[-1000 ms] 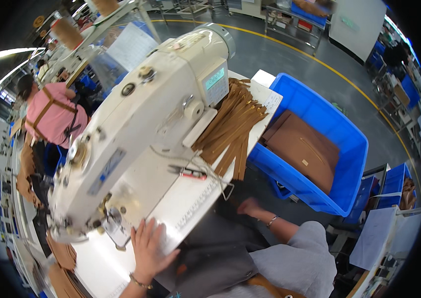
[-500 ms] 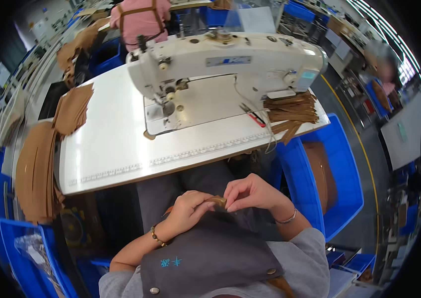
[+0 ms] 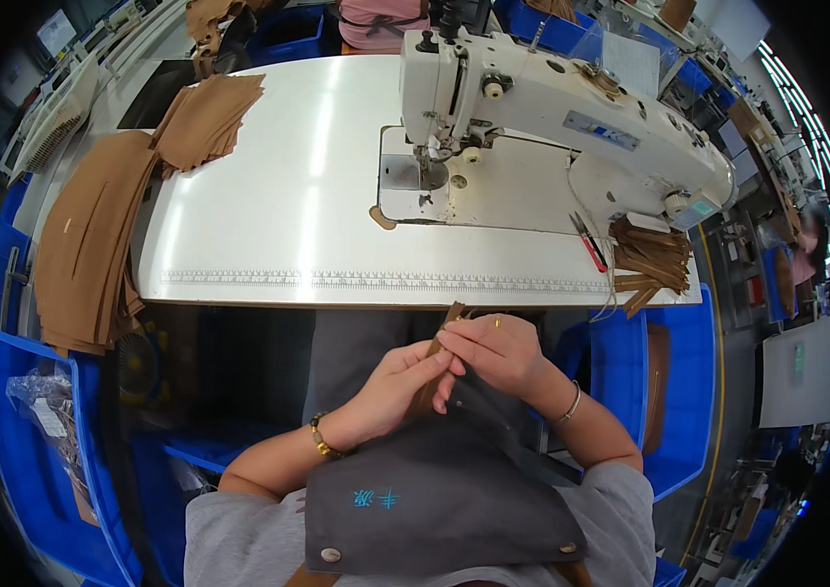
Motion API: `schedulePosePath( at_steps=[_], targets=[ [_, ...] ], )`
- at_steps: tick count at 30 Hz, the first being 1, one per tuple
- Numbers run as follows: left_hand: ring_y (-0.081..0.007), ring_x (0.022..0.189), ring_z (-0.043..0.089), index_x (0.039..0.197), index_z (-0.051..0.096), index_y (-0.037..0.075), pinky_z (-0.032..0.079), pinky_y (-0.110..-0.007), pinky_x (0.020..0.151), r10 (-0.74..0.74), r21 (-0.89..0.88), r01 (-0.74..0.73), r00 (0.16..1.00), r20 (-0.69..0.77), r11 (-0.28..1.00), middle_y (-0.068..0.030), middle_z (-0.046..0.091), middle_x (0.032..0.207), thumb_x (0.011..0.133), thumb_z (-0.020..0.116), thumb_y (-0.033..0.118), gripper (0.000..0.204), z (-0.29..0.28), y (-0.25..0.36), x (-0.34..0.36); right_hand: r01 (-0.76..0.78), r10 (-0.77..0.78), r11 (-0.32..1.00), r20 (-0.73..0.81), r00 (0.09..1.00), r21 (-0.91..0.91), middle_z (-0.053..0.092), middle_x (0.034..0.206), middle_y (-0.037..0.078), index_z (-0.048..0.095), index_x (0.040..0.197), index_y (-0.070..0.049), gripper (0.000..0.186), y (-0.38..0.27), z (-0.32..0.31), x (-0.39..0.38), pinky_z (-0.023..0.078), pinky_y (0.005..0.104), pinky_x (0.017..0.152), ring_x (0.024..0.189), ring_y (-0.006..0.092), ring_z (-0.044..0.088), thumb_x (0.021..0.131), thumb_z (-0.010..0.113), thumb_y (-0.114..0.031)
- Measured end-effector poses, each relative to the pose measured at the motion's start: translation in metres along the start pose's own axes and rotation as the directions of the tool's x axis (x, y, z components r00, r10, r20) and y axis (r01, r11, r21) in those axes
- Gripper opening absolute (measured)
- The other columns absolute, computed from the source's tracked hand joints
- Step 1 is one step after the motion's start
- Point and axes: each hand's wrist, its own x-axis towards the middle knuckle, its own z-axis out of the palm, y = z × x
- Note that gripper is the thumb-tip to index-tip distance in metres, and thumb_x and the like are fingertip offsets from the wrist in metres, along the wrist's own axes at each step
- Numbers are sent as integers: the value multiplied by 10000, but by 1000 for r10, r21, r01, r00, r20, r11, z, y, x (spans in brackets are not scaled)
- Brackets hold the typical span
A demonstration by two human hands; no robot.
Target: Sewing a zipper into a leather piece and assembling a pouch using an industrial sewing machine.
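Note:
Over my lap, just off the table's front edge, both hands meet on a narrow brown strip (image 3: 453, 313). My left hand (image 3: 397, 386) is closed round its length, thumb on top. My right hand (image 3: 498, 354) pinches the strip close to its upper end, fingertips touching those of the left. The strip's end sticks up past the fingers, and part of its length is hidden in the grip. A bundle of similar brown strips (image 3: 652, 256) lies at the table's right end. Thread snips with a red handle (image 3: 591, 245) lie beside the bundle.
A white sewing machine (image 3: 552, 108) stands on the white table (image 3: 258, 235) ahead of me. Stacked brown panels (image 3: 87, 240) drape over the left edge, with more pieces (image 3: 207, 122) behind. Blue bins stand left (image 3: 38, 470) and right (image 3: 684, 411). Someone in pink (image 3: 383, 22) sits beyond.
My view has turned, so the table and machine appear shifted. Both hands have risen toward the table edge. The strip now points upward, and my right hand has closed in beside the left.

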Motion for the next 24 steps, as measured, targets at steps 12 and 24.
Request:
schedulePosePath(
  at_steps=[12, 24],
  targets=[
    [-238, 883, 659, 1162, 740, 92, 548, -366, 778, 629, 982, -101, 756, 179, -159, -55, 736, 1009, 936, 740, 122, 227, -98, 149, 110, -157, 142, 970, -88, 986, -188, 736, 1085, 123, 736, 1052, -18, 390, 79, 21, 2, 612, 347, 683, 871, 281, 750, 677, 715, 86],
    [-301, 1002, 649, 897, 758, 65, 544, -396, 886, 346, 992, -123, 933, 101, 40, -95, 663, 1000, 843, 830, 166, 135, -126, 186, 177, -267, 265, 959, -24, 964, -99, 745, 1103, 114, 762, 1043, -23, 397, 95, 25, 10, 608, 336, 690, 848, 259, 743, 670, 684, 87]
  ],
)
